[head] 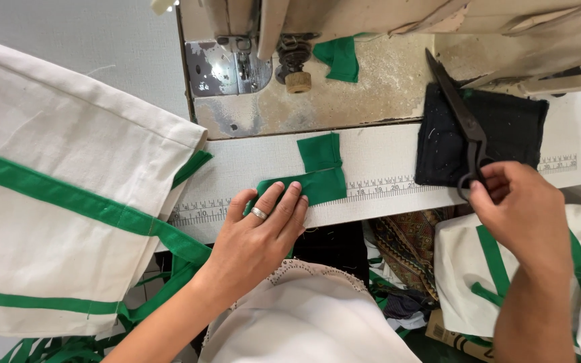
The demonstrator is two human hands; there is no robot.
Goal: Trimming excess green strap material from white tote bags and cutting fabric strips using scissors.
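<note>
My left hand [263,225], a ring on one finger, lies flat on a folded green fabric strip [321,176] at the front edge of the sewing table, pressing it against the printed ruler strip [378,187]. The green strip bends upward into a short upright piece. My right hand [522,212] grips the handles of large black scissors [462,117], whose blades point up and left over a black cloth pad [506,131].
A sewing machine [237,40] with its metal needle plate stands at the back, a green scrap [339,57] beside it. A white bag with green bands [55,202] lies left; another white and green piece [465,269] sits lower right. Patterned fabric hangs below the table.
</note>
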